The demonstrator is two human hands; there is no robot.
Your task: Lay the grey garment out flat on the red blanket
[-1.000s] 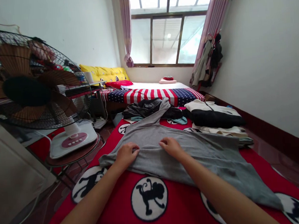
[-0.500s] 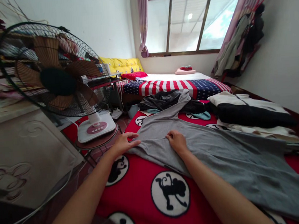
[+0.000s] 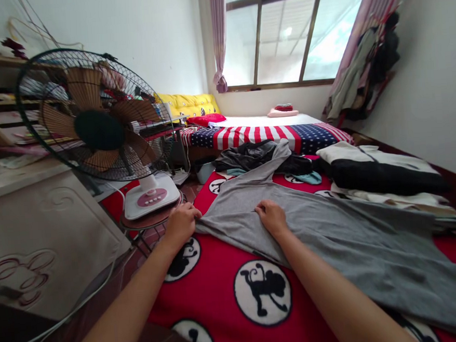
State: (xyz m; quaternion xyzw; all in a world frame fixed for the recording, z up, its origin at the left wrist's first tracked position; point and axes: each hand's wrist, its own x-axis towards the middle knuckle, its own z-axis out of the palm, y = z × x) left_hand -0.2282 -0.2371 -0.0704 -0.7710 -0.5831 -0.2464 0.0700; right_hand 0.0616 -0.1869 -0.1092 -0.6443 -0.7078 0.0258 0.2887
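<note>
A grey long-sleeved shirt point(image 3: 334, 231) lies spread over a red blanket point(image 3: 216, 291) printed with black monkeys in white circles. One sleeve points away from me toward the dark clothes. My left hand point(image 3: 182, 223) is closed on the shirt's near-left edge, at the corner by the blanket's side. To its right, my right hand point(image 3: 270, 216) pinches the same cloth along a fold, fingers curled down. A shallow crease runs between the two hands. The fingertips of both hands are partly hidden by the knuckles.
A standing fan point(image 3: 100, 128) rests on a round stool point(image 3: 153, 220) at left, beside a pale cabinet point(image 3: 57, 240). Dark crumpled clothes point(image 3: 246, 156) lie beyond the shirt, and folded clothes point(image 3: 380, 173) are stacked at right. A bed point(image 3: 263, 120) stands under the window.
My left hand has shifted left and closed from spread fingers onto the shirt's edge. The right hand keeps its pinch in nearly the same place. The view has tilted slightly.
</note>
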